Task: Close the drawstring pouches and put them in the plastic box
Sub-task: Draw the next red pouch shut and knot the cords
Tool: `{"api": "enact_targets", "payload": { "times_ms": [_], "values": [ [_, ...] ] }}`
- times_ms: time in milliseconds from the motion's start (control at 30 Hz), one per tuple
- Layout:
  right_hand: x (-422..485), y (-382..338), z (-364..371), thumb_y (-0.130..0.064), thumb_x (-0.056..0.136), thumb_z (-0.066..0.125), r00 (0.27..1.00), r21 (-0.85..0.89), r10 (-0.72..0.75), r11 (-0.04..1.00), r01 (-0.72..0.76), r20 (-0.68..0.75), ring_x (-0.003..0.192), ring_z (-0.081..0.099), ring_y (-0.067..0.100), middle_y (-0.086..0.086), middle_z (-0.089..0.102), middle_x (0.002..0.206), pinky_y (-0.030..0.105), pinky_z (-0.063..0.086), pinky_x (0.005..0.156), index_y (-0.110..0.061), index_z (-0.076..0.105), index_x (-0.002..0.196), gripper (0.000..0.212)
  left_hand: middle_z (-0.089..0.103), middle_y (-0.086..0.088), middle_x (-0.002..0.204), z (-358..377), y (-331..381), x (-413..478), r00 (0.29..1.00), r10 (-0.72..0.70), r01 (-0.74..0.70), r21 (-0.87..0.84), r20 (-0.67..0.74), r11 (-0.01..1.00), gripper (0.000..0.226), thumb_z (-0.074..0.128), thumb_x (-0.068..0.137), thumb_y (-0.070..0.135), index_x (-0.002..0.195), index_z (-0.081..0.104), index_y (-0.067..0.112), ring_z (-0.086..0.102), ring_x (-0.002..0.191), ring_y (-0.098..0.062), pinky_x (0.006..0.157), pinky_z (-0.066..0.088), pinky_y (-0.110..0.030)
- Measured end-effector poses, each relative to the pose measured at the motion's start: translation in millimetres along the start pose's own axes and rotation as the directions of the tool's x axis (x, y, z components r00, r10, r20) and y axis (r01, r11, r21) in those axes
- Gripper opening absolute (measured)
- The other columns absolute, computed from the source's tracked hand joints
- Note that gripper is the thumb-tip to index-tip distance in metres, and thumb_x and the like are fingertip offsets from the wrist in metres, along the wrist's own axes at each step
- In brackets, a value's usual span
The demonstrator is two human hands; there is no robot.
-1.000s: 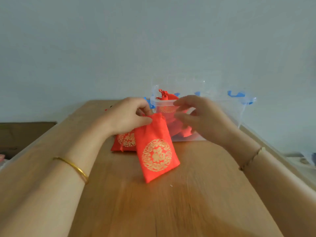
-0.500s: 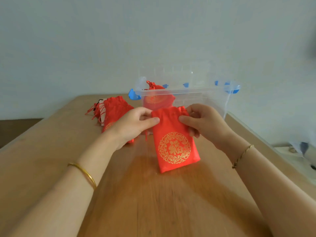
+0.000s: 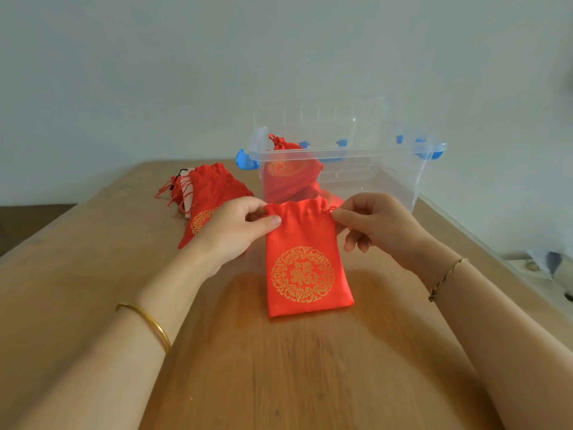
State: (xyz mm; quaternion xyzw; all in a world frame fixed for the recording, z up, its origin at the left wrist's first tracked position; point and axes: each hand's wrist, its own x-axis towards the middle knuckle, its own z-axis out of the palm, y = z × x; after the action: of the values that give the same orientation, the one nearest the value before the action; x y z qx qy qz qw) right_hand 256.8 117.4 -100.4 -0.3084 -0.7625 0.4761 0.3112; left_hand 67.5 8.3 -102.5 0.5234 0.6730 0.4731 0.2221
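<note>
A red drawstring pouch [image 3: 305,268] with a gold round emblem hangs upright, its bottom edge on the wooden table [image 3: 310,367]. My left hand [image 3: 235,231] pinches its top left corner and my right hand [image 3: 375,226] pinches the top right corner at the cord. The pouch mouth is slightly gathered. Behind it stands a clear plastic box [image 3: 356,156] with blue latches, holding closed red pouches [image 3: 288,175]. A pile of more red pouches [image 3: 210,190] lies on the table left of the box, partly behind my left hand.
The table meets a pale wall at the back. Its right edge runs diagonally close to the box, with some clutter [image 3: 545,262] on the floor beyond. Bare wood lies in front of the pouch.
The pouch has gone from tilted in my left hand to held upright between both hands at its top corners. The view has shifted so the box and pile appear further back.
</note>
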Motion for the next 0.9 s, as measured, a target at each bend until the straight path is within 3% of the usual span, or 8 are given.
{"api": "enact_targets", "payload": {
  "times_ms": [167,333,433,600,700,767,900],
  "values": [
    [-2,-1,-3,-0.011,0.091,0.055,0.998,0.028,0.024,0.999,-0.022,-0.060,0.045,0.057,0.010,0.006,0.068,0.073,0.020,0.040,0.043,0.001,0.062,0.088,0.014,0.058,0.023,0.058,-6,1,0,0.993,-0.069,0.076,-0.066,0.095,0.995,0.016,0.053,0.092,0.014,0.098,0.068,0.016,0.045,0.046,0.005,0.055,0.030,-0.023],
    [-2,-2,-2,-0.016,0.094,0.050,0.990,0.096,0.054,0.995,-0.041,-0.130,0.044,0.056,0.010,0.008,0.065,0.072,0.021,0.040,0.043,-0.005,0.059,0.082,0.019,0.054,0.019,0.044,-9,-4,1,0.998,-0.018,0.026,0.107,-0.068,0.994,0.017,0.058,0.088,0.011,0.082,0.070,0.022,0.044,0.043,0.002,0.056,0.035,-0.022],
    [-1,-1,-2,-0.018,0.095,0.049,0.979,0.117,0.080,0.991,-0.059,-0.187,0.042,0.054,0.009,0.004,0.064,0.066,0.019,0.039,0.041,-0.007,0.059,0.078,0.023,0.051,0.012,0.043,-12,-9,2,0.991,-0.025,0.037,0.084,-0.132,0.996,0.009,0.064,0.085,0.015,0.082,0.072,0.015,0.044,0.041,0.003,0.049,0.037,-0.015],
    [-1,4,-3,-0.022,0.094,0.050,0.948,0.142,0.149,0.983,-0.112,-0.282,0.048,0.049,0.010,0.002,0.059,0.064,0.019,0.038,0.044,-0.009,0.062,0.076,0.025,0.046,0.015,0.039,-20,-13,4,0.982,-0.066,0.070,0.014,-0.176,0.997,0.010,0.065,0.084,0.019,0.080,0.073,0.014,0.039,0.049,-0.007,0.052,0.035,-0.022],
    [-1,6,-3,-0.021,0.093,0.052,0.944,0.185,0.197,0.971,-0.150,-0.266,0.052,0.044,0.011,0.001,0.054,0.064,0.021,0.035,0.049,-0.009,0.062,0.073,0.026,0.050,0.008,0.052,-20,-13,4,0.980,-0.082,0.082,-0.010,-0.183,0.997,0.019,0.060,0.088,0.021,0.075,0.071,0.014,0.040,0.054,-0.011,0.053,0.036,-0.023],
    [0,7,-7,-0.019,0.091,0.052,0.916,0.292,0.269,0.939,-0.180,-0.298,0.051,0.041,0.010,0.001,0.050,0.062,0.021,0.033,0.049,-0.011,0.060,0.069,0.025,0.048,0.001,0.060,-22,-13,4,0.969,-0.078,0.079,-0.007,-0.236,0.997,0.028,0.055,0.091,0.023,0.068,0.067,0.013,0.041,0.057,-0.012,0.058,0.037,-0.026],
    [2,12,-18,-0.015,0.087,0.050,0.793,0.505,0.449,0.837,-0.213,-0.411,0.048,0.037,0.010,0.000,0.046,0.060,0.019,0.030,0.042,-0.013,0.054,0.064,0.023,0.048,0.001,0.065,-28,-13,6,0.949,-0.048,0.080,0.088,-0.311,0.993,0.033,0.050,0.094,0.024,0.064,0.061,0.014,0.043,0.062,-0.012,0.068,0.037,-0.031]
  ]
}}
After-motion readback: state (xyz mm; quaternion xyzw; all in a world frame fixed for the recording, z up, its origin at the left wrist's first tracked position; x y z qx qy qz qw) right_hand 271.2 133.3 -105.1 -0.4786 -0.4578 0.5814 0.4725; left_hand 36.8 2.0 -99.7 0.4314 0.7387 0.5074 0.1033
